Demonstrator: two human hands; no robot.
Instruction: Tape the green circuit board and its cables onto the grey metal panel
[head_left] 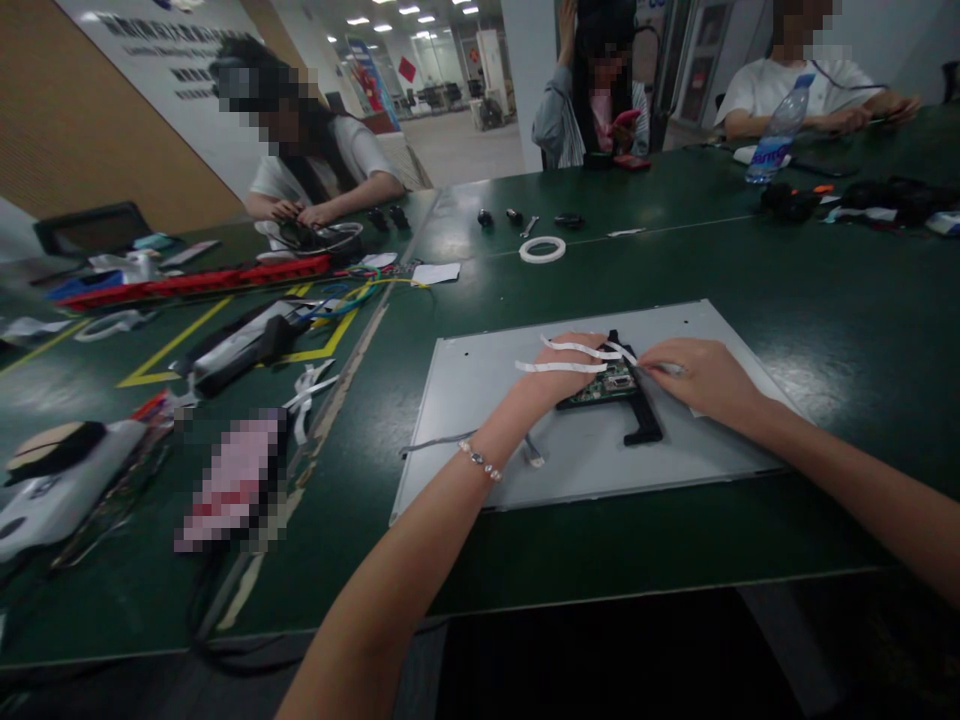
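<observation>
A green circuit board (592,388) lies beside a black plastic bracket (643,415) on a pale grey panel (480,400). My left hand (574,365) rests over the board's left part, its fingertips hidden behind the hand. Two white strips (559,367) lie across the back of that hand. My right hand (686,375) is at the bracket's right side, thumb and fingers pinched on the end of the upper white strip. A grey cable (442,440) runs over the panel's left side, passing under my left wrist.
Left of the panel are a pink item (236,480), a white device (67,480) and cables. A roll of white tape (542,250), a wrench (529,227) and a bottle (780,135) stand or lie beyond. Three people sit across the green table (600,560).
</observation>
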